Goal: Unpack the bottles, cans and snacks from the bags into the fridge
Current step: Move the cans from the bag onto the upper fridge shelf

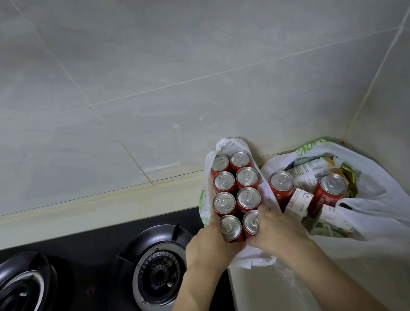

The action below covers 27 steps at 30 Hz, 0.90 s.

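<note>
A pack of several red cans (236, 190) with silver tops stands two abreast in a white plastic bag (224, 149) on the counter. My left hand (210, 246) grips the pack's near left side and my right hand (271, 228) grips its near right side. To the right, a second white bag (374, 198) lies open with two loose red cans (281, 186) (329, 192), snack packets (308, 168) and small white cartons (300, 202) inside. The fridge is out of view.
A black gas hob (93, 288) with two burners lies to the left, its edge right under my left hand. Grey tiled walls (184, 64) meet in a corner behind the bags. Cream counter (264, 299) runs toward me.
</note>
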Motion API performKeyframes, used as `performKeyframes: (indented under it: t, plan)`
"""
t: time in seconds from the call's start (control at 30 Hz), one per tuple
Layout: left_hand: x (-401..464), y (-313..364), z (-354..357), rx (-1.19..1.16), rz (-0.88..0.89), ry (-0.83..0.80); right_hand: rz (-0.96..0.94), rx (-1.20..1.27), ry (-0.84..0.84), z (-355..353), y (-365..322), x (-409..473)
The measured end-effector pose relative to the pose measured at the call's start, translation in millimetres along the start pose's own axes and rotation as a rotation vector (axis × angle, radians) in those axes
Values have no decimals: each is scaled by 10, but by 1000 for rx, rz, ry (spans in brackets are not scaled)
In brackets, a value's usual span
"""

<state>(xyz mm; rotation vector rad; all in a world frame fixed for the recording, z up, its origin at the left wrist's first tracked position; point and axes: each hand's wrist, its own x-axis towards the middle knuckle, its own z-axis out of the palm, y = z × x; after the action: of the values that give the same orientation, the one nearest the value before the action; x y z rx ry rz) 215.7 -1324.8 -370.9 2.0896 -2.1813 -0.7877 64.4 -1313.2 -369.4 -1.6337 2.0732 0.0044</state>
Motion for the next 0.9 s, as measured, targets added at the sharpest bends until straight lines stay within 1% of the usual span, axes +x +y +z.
performKeyframes:
  t: [0.2,0.33,0.47,0.53,0.63,0.77,0.83,0.9]
  plan:
    - [-81,-48,-93,-169,3,73,-69,-30,106,-110,67,-67]
    - [-179,-7,-371,-296,30,136,-88,121,142,-408,100,-220]
    - [-355,45,-747,-465,99,248,-159,395,217,-875,168,-489]
    - [-464,84,-910,-563,180,331,-208,604,271,-1078,181,-608]
    - [-712,215,-1160,-749,332,467,-333,949,329,-1312,136,-813]
    - [-1073,497,-1450,-1058,469,556,-431,1259,507,-1470,-52,-1095]
    - [-1205,616,-1540,-1096,508,610,-453,1348,576,-1498,-164,-1216]
    - [-1319,681,-1577,-1082,532,641,-452,1406,625,-1503,-256,-1312]
